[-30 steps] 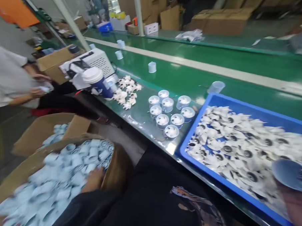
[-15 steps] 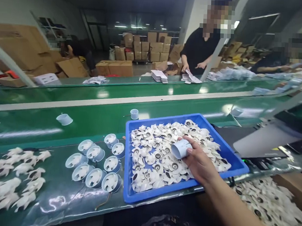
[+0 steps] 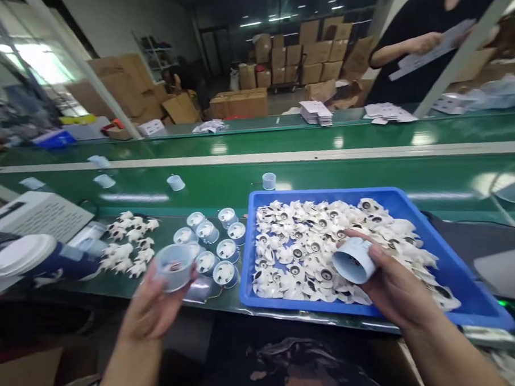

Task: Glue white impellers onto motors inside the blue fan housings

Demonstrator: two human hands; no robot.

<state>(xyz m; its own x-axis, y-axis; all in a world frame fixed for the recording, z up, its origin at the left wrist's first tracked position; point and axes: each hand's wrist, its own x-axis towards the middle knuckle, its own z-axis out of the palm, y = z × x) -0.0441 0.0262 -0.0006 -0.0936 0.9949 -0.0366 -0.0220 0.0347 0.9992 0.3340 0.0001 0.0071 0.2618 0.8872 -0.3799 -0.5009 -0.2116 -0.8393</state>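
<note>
My left hand [image 3: 152, 309] is closed around a translucent pale-blue fan housing [image 3: 175, 272], its round mouth turned up. In my right hand [image 3: 394, 284] is another light-blue fan housing [image 3: 353, 261], tilted with its opening toward me, over the blue tray [image 3: 312, 311]. White fan impellers [image 3: 297, 253] with dark round hubs fill that tray. Left of it, several housings with white impellers inside [image 3: 225, 274] stand grouped on the green bench, partly hidden behind my left hand. Loose white impellers [image 3: 130, 238] lie farther left.
Across the green conveyor [image 3: 215, 182] lie several spaced pale-blue housings [image 3: 269, 181]. At far left are a blue cup with a white lid [image 3: 24, 254] and a white box [image 3: 38, 217]. Beyond the belt, a person [image 3: 421, 49] holds white sheets near paper stacks [image 3: 316, 112].
My left hand has come into view with a housing in it. My right hand still holds its housing, now turned more toward me. The view has swung left.
</note>
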